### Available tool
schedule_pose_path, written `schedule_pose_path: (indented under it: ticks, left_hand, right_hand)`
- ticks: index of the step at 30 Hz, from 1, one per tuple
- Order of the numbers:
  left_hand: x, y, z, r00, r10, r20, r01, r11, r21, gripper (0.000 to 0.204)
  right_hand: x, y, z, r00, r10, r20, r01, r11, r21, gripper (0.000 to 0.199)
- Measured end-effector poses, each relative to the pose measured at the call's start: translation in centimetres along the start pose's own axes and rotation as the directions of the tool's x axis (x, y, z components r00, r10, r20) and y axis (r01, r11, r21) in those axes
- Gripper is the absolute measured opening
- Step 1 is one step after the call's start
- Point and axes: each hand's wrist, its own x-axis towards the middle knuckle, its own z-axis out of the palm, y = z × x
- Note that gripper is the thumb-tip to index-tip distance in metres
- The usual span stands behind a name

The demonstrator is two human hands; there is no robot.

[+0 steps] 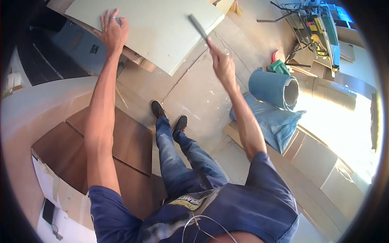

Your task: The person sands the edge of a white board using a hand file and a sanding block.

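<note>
A large pale, flat board [162,34] lies at the top of the head view, its near corner pointing towards me. My left hand [114,33] rests on its left part with the fingers stretched out and a ring on one of them. In my right hand [223,67] is a long, narrow grey file [197,26], with the fist wrapped round its near end. The file's far end reaches over the right side of the board; whether it touches the board I cannot tell. Brown wood shows under the board's left edge.
Dark brown panels [131,139] are stacked at my left, with a dark phone [48,211] beyond them on a white surface. To my right stand a blue cylinder [267,87] and crumpled blue sheeting [269,121]. A cluttered tool stand [320,36] is at the far right.
</note>
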Motion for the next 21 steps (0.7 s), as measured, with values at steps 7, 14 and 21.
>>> schedule_pose_path:
  ticks: [7,14,21]
  left_hand:
    - [-0.7,-0.4,0.4,0.999,-0.001,-0.053,-0.001,0.999,-0.036,0.049]
    - [0.2,0.4,0.4,1.000,-0.020,-0.006,0.020,0.999,0.047,0.050]
    - [0.0,-0.3,0.1,1.000,-0.016,-0.022,0.016,1.000,0.026,0.049]
  right_hand:
    - [7.1,0.4,-0.7,0.996,-0.070,-0.059,0.065,0.995,-0.079,0.039]
    - [6.4,1.7,-1.1,0.998,-0.018,-0.055,0.015,0.999,-0.050,0.039]
    - [2.3,2.4,-0.6,0.978,-0.165,-0.127,0.164,0.986,-0.019,0.038]
